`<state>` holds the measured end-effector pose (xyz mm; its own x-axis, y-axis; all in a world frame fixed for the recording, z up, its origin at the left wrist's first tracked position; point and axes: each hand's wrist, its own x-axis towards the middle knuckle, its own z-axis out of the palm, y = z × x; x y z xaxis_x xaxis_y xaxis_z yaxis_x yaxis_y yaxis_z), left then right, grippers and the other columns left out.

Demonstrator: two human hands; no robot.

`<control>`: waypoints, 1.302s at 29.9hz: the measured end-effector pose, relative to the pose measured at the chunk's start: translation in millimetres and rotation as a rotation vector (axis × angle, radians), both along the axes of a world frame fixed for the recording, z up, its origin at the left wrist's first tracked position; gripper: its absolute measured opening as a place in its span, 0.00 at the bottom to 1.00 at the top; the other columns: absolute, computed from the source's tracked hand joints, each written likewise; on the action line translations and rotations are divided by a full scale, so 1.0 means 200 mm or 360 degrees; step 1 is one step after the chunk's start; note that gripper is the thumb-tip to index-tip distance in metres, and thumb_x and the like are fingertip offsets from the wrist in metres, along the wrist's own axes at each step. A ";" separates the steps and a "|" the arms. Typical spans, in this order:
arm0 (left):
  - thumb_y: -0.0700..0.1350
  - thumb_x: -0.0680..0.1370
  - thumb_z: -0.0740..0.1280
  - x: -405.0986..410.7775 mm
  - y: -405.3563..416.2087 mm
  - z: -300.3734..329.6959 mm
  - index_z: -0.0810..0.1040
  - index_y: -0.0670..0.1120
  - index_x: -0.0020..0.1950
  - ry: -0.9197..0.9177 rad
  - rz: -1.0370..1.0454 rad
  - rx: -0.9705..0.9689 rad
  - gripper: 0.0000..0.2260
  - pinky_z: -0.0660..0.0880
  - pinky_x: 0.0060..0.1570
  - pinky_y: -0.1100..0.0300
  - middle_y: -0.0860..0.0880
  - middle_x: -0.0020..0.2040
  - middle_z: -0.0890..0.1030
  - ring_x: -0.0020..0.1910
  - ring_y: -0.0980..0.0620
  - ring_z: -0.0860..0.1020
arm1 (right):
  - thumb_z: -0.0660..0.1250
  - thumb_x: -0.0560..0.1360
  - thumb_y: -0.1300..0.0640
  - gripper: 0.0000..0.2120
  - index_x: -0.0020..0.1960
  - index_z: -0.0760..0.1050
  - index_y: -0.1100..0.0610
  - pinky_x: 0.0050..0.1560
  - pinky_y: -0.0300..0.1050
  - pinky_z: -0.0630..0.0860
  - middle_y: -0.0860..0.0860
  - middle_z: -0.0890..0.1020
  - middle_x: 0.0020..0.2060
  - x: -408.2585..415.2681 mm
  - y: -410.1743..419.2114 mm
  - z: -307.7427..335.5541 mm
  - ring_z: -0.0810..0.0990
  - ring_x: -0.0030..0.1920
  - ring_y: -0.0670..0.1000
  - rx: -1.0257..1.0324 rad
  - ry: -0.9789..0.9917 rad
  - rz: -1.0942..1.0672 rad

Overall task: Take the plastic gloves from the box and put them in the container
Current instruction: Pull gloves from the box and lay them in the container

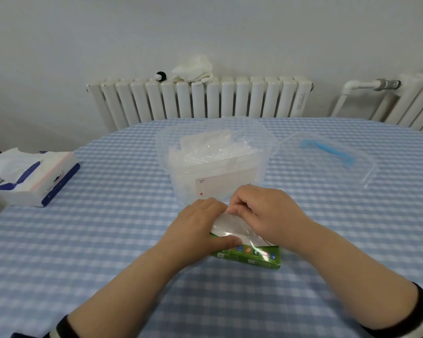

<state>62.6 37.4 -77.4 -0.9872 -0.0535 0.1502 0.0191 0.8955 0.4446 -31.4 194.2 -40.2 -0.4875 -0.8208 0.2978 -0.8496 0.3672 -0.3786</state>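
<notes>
A green glove box (252,258) lies on the checked tablecloth in front of me. My left hand (198,228) grips its left end, thumb along the near top edge. My right hand (266,213) pinches a clear plastic glove (232,226) at the box's top opening, fingers curled. Just behind the hands stands a clear plastic container (217,154), lid off, with several crumpled plastic gloves (213,147) piled inside. The far side of the box is hidden by my hands.
The container's clear lid (327,159) with a blue handle lies to the right. A tissue pack (32,176) sits at the table's left edge. White radiators (200,101) line the wall behind the table, with a white cloth on top.
</notes>
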 end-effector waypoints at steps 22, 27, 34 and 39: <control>0.63 0.68 0.73 0.00 0.07 0.04 0.65 0.48 0.65 0.1291 0.0241 0.0150 0.33 0.66 0.63 0.66 0.52 0.61 0.66 0.62 0.59 0.67 | 0.62 0.80 0.52 0.13 0.40 0.70 0.57 0.27 0.36 0.70 0.57 0.72 0.31 -0.13 0.15 0.28 0.72 0.28 0.48 -0.1250 -0.0644 -0.0679; 0.59 0.72 0.73 -0.06 0.18 0.19 0.65 0.49 0.67 0.1734 -0.0067 -0.0470 0.30 0.69 0.66 0.47 0.47 0.66 0.68 0.66 0.48 0.69 | 0.64 0.79 0.52 0.16 0.36 0.68 0.59 0.22 0.42 0.71 0.51 0.72 0.25 -0.12 0.12 0.27 0.71 0.21 0.49 -0.1232 -0.0855 -0.0695; 0.48 0.78 0.68 -0.15 0.23 0.40 0.81 0.45 0.57 0.1376 -0.0112 -0.0685 0.11 0.69 0.59 0.52 0.49 0.54 0.81 0.54 0.46 0.78 | 0.64 0.79 0.49 0.18 0.35 0.68 0.57 0.23 0.40 0.66 0.49 0.72 0.21 -0.10 0.13 0.29 0.68 0.20 0.50 -0.1011 -0.1209 -0.0637; 0.45 0.78 0.65 -0.16 0.22 0.47 0.80 0.45 0.46 0.1247 -0.0145 -0.0514 0.06 0.70 0.44 0.55 0.52 0.45 0.81 0.44 0.50 0.77 | 0.59 0.78 0.39 0.21 0.41 0.71 0.57 0.24 0.39 0.64 0.48 0.70 0.23 -0.08 0.14 0.33 0.67 0.22 0.47 -0.0907 -0.1631 -0.0521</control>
